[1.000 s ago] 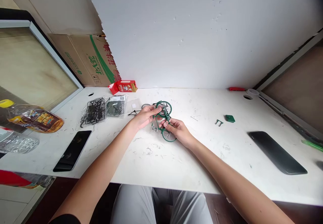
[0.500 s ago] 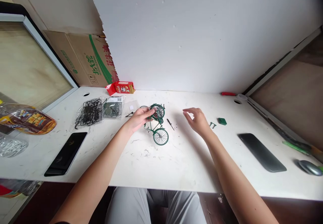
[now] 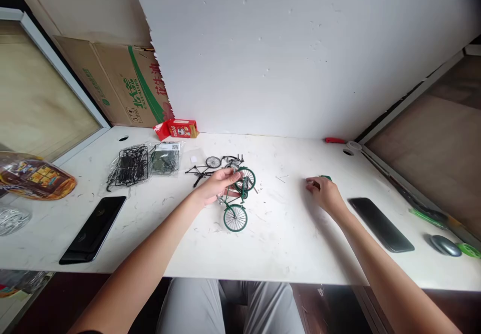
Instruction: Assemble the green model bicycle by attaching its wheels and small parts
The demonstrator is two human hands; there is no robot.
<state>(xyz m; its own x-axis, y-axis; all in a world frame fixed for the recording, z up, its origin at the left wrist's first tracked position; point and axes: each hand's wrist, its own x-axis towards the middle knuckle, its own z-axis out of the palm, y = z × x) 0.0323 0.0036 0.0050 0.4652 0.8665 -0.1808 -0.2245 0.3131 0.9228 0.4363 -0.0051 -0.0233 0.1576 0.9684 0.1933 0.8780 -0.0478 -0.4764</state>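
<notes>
My left hand (image 3: 218, 185) grips a green model bicycle (image 3: 235, 218) near its upper wheel, with the other wheel hanging toward me. Behind that hand, black bicycle parts (image 3: 213, 162) lie on the table. Over on the right, my right hand (image 3: 322, 191) is lowered to the tabletop with its fingers bent together; whatever is under the fingertips is hidden. A green block (image 3: 326, 177) shows partly behind this hand. Thin pins (image 3: 281, 178) lie between the two hands.
Bagged black parts (image 3: 131, 166), a second bag (image 3: 166, 158) and a red box (image 3: 183, 129) stand back left. A phone (image 3: 92, 230) and bottle (image 3: 37, 176) are at left. At right are a dark slab (image 3: 381, 224), a mouse (image 3: 445, 245) and a red object (image 3: 335, 140).
My right hand has moved right and down to the small green parts, and its fingers have drawn together. The green bicycle in my left hand has shifted slightly toward me; more black parts show behind it.
</notes>
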